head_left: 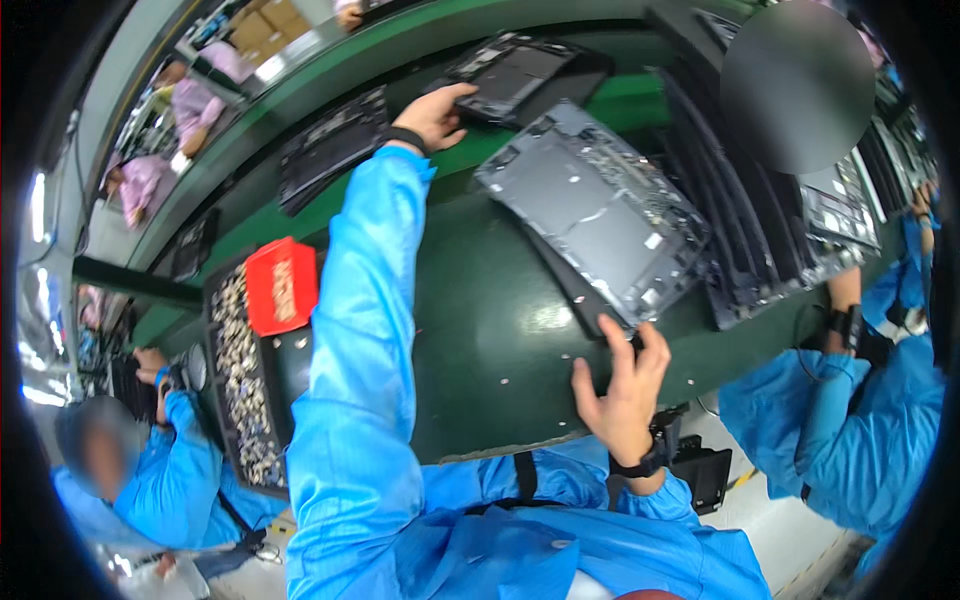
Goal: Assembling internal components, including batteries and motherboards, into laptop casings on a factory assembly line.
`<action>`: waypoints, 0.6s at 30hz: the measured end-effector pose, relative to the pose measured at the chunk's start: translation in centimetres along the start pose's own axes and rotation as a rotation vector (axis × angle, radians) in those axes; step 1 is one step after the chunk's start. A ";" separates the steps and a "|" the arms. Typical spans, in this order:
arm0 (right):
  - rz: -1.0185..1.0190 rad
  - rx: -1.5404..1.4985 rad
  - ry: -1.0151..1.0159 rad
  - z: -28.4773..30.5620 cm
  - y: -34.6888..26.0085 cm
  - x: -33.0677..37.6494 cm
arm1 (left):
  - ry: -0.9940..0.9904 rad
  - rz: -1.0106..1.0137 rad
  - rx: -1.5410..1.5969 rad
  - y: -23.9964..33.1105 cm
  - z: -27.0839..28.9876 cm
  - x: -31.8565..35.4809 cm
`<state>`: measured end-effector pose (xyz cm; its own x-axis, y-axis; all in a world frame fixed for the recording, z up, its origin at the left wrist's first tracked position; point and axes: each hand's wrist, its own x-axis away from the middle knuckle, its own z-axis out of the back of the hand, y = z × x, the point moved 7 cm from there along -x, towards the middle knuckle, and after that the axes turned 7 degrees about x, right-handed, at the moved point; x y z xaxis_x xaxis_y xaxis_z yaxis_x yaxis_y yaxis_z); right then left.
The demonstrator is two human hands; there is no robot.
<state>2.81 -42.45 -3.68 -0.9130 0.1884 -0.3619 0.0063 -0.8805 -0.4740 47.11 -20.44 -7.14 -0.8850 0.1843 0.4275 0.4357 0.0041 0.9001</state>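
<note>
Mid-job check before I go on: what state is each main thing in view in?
Left hand: fingers at the far panel's left edge
Right hand: open, fingertips at the gray panel's near edge
Far panel: inner side up
Gray panel: circuitry side up, atop a dark slab
Dark panels: packed close together at right
Red bin: open, holding pale pieces
Black tray: holding many small parts

A dark green counter (glossy, catching a glare) stands over a pale floor with yellow marking; cardboard cartons sit beyond, and a white tube light glows leftward.
</note>
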 end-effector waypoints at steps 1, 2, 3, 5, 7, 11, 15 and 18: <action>0.000 0.006 -0.006 -0.1 0.0 0.0 | 0.108 0.096 0.142 -0.5 0.5 -0.1; -0.003 0.002 -0.012 -0.2 0.0 -0.1 | 0.120 0.081 0.123 0.0 -0.6 1.1; -0.009 -0.001 -0.016 -0.3 0.2 0.1 | 0.128 0.066 0.103 0.5 -1.5 2.5; -0.013 -0.004 -0.025 -0.5 0.0 0.3 | 0.122 0.060 0.118 0.9 -1.7 3.5; -0.001 -0.005 -0.020 -0.6 -0.3 0.4 | 0.184 0.076 0.107 1.5 -1.4 4.9; 0.013 -0.022 -0.007 -0.5 -0.6 0.2 | 0.158 0.058 0.043 3.3 -1.7 8.4; 0.018 -0.016 0.023 -0.4 -0.4 0.0 | 0.129 0.024 -0.028 5.8 1.5 9.4; 0.041 -0.002 0.048 -0.2 -0.3 -0.2 | 0.139 0.018 -0.026 9.3 4.2 9.8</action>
<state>3.04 -42.12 -3.62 -0.8914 0.1730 -0.4188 0.0439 -0.8869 -0.4598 43.16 -14.49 5.07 -0.8922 0.0458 0.4494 0.4488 -0.0235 0.8933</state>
